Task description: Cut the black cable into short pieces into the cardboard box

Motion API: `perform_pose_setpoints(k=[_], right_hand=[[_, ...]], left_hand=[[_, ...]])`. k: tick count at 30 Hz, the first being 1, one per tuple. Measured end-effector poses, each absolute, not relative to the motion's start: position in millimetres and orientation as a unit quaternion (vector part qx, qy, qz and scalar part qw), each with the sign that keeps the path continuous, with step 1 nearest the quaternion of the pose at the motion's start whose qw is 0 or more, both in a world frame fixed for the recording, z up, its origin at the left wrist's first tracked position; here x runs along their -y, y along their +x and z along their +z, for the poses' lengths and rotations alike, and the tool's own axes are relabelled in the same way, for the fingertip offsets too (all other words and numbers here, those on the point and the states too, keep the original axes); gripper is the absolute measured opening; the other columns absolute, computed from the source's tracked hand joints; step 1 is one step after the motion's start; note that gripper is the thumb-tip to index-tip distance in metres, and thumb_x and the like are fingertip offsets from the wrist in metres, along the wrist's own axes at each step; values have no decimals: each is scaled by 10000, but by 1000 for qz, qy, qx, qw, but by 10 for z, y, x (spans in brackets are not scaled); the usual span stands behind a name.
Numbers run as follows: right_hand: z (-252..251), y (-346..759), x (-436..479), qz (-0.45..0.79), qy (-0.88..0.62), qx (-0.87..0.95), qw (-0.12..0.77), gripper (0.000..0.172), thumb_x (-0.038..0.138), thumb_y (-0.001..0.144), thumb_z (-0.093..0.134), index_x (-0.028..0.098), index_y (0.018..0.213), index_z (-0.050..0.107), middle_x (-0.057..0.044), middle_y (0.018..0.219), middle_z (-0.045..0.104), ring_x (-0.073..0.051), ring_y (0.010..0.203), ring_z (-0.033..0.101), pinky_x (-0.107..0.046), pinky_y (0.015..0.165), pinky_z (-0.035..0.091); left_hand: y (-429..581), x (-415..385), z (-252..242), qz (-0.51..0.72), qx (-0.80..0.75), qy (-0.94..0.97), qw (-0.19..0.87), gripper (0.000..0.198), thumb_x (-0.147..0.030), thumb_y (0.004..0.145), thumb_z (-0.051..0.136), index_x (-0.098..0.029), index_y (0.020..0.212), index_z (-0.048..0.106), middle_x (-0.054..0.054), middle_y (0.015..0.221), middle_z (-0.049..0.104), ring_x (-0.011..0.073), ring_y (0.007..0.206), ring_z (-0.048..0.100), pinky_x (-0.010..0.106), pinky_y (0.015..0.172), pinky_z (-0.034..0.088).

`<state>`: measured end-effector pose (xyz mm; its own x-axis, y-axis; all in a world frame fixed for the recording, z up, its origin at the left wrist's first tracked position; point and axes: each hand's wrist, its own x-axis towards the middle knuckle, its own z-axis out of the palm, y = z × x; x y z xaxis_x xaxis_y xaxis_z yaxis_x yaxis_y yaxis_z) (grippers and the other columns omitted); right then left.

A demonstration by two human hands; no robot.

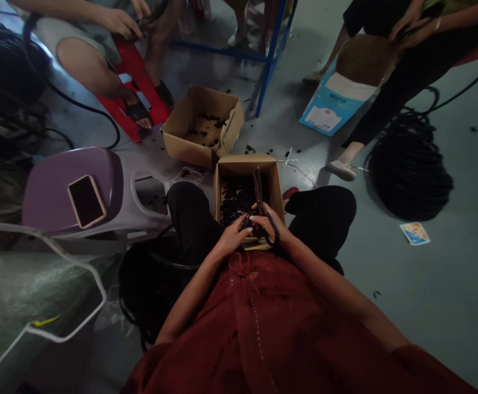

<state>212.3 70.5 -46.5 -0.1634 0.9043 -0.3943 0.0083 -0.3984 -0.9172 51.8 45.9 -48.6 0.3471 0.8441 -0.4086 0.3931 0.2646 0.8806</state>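
Observation:
In front of my lap an open cardboard box stands between my knees, with many small black pieces inside. Over its near edge, my right hand is closed round a pair of scissors; the blades point away from me and a dark handle loop hangs below the fingers. My left hand is beside it, thumb and fingers pinched on a small black piece, its shape mostly hidden by the fingers. Both hands meet at the fingertips.
A second cardboard box is just beyond. At left, a phone lies on a purple stool. Black coils lie left and right. Two seated people work ahead, one beside a blue-and-white box; a blue frame stands between.

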Motion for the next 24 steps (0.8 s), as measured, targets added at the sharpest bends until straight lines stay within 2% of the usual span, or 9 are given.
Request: perform_pose_setpoints(k=[3,5,8,10,12,14,17,20,24], right_hand=[[-557,2145,-752,620,-557,400,381,384,340,660,617,234,980,432,85,579,492,-99,492,474,-226,488,380],[-639,2154,-776,618,-563,368,407,403,352,659,620,244,989,416,92,561,482,-98,471,458,-221,470,365],[-718,2141,-791,619,-572,339,418,414,378,660,623,249,990,410,92,555,471,-100,466,459,-222,466,369],[-734,2124,-787,619,-576,332,417,422,406,664,624,250,991,408,84,571,478,-103,478,472,-224,470,385],[-739,2114,-770,614,-581,328,420,432,451,676,614,250,992,399,66,632,514,-105,519,502,-228,492,416],[-755,2126,-733,610,-582,336,419,438,509,701,582,245,994,391,38,724,554,-109,580,538,-236,529,447],[-837,2187,-626,598,-583,385,392,440,548,741,534,229,1010,395,0,815,575,-115,639,559,-255,578,470],[-967,2271,-479,566,-604,459,322,448,523,759,530,211,1060,419,-27,861,577,-130,673,568,-280,612,482],[-1076,2343,-340,534,-604,543,236,433,474,789,533,230,1138,455,-37,920,594,-153,755,590,-311,694,488]], left_hand=[[450,-464,-407,121,-569,677,452,446,-274,827,542,-209,1268,510,72,1149,628,203,1004,596,298,864,451],[420,-469,-372,78,-585,704,395,402,-272,840,525,-216,1238,537,77,1164,624,225,1032,593,312,882,442],[381,-518,-382,105,-596,705,369,380,-246,858,492,-198,1230,546,80,1210,600,213,1077,570,301,925,417],[340,-588,-420,149,-583,692,399,351,-217,853,487,-189,1191,578,66,1191,611,188,1077,561,279,941,402],[283,-675,-455,189,-565,659,458,327,-202,837,492,-175,1140,612,53,1086,651,163,979,585,255,873,428],[219,-757,-466,226,-560,599,526,329,-228,825,494,-151,1119,622,37,895,665,129,778,587,226,713,447],[130,-840,-438,277,-555,484,618,394,-303,803,516,-113,1136,603,-5,661,563,57,509,441,180,488,328],[70,-869,-412,322,-533,398,674,497,-359,735,605,-81,1146,582,-34,605,466,18,443,329,169,428,206],[34,-871,-436,351,-521,360,689,568,-407,684,668,-71,1135,586,-43,610,432,8,443,312,172,423,173]])
